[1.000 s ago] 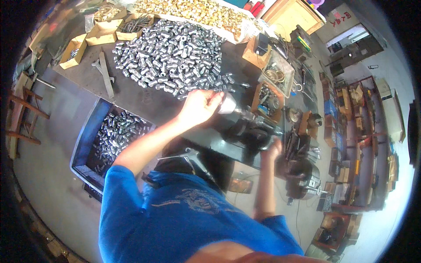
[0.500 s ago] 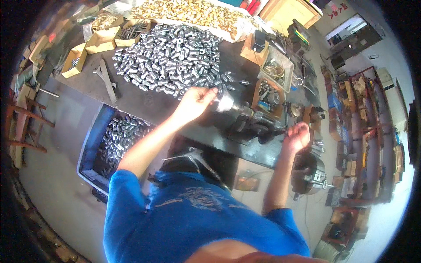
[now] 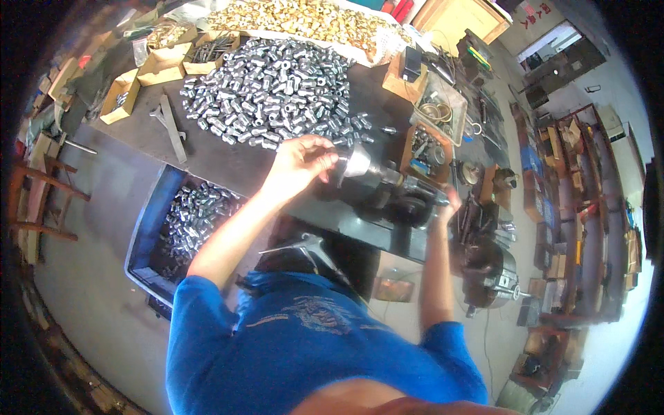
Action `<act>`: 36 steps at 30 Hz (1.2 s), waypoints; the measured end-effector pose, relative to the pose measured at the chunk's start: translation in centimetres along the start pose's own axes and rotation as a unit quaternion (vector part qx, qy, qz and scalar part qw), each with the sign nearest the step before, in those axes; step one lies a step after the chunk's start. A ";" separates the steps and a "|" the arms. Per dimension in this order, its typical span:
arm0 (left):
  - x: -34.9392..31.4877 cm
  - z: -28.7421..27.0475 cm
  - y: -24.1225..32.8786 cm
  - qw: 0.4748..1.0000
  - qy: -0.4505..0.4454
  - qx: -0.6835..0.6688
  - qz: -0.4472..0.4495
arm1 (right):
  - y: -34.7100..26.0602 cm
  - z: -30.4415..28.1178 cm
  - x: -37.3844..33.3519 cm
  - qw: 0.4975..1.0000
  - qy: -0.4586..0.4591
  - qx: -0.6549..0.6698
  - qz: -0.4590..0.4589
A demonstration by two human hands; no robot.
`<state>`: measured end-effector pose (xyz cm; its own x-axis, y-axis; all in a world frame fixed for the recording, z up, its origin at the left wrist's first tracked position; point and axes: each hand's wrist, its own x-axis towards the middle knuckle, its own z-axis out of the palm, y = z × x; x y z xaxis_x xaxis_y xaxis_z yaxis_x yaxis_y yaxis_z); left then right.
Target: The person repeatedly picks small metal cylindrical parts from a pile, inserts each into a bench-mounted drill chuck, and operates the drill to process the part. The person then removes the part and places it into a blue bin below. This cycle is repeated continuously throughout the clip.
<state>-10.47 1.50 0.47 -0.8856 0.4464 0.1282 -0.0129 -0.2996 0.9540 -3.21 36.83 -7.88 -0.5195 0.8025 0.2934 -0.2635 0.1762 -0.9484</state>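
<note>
My left hand (image 3: 299,167) is at the left end of a small bench machine, its thumb and fingers bent together beside the bright metal chuck (image 3: 356,164). Anything between those fingertips is too small to make out. The machine's dark body (image 3: 408,207) sits near the front edge of the workbench. At its right end my right hand (image 3: 449,203) is closed around a handle, mostly hidden by the fingers. Behind my left hand spreads a large heap of silvery metal fittings (image 3: 270,93), with a few strays close to the chuck.
Brass-coloured parts (image 3: 297,21) cover the back of the workbench (image 3: 228,155). Small yellow boxes (image 3: 119,97) and a wrench (image 3: 166,124) lie at left. Below stands a blue bin (image 3: 142,235) of fittings. Right are a parts tray (image 3: 425,149), a motor (image 3: 487,273) and shelves (image 3: 581,221).
My right hand has moved left, closer to the machine's body. My left hand has shifted slightly left and down, its fingers turned more into view.
</note>
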 end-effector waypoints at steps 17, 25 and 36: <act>-4.0 -2.3 2.9 0.958 -0.062 -0.278 0.024 | -4.5 -4.7 -8.6 0.977 0.000 0.167 0.133; -6.3 -2.0 5.1 0.941 -0.066 -0.330 0.039 | -2.3 -1.6 -6.3 0.974 0.070 0.117 0.180; -6.4 -3.7 3.9 0.994 0.038 -0.051 0.086 | -1.1 -3.6 -6.6 0.976 0.045 0.112 0.183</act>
<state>-6.53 -5.64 2.32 -0.9114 0.3172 0.2622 0.0982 -0.4512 0.8870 3.42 33.42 -9.23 -0.5416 0.8368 -0.0803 -0.2508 -0.2520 -0.9346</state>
